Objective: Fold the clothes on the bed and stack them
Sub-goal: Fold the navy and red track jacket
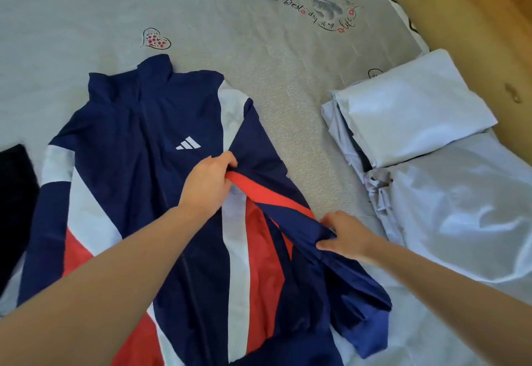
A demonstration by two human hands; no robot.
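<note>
**Folding the jacket sleeve across the body**

The navy, white and red jacket (pixel 138 181) lies front up on the bed (pixel 288 77), collar at the far side, in the left half of the view. The left hand (pixel 208 181) has its fingers curled on the sleeve (pixel 288 213) near the middle of the jacket, where the red stripe begins. The right hand (pixel 344 236) pinches the same sleeve lower down, at the right edge, fingers clamped on the navy cloth.

To do this step well, I think the sleeve should be kept flat and pulled lightly tight between both hands, then laid straight along the body so no bunch stays under it. The cuff end near the person looks crumpled and needs smoothing.

A folded pale garment (pixel 408 106) lies at the right, well apart, probably the place for stacking
</note>
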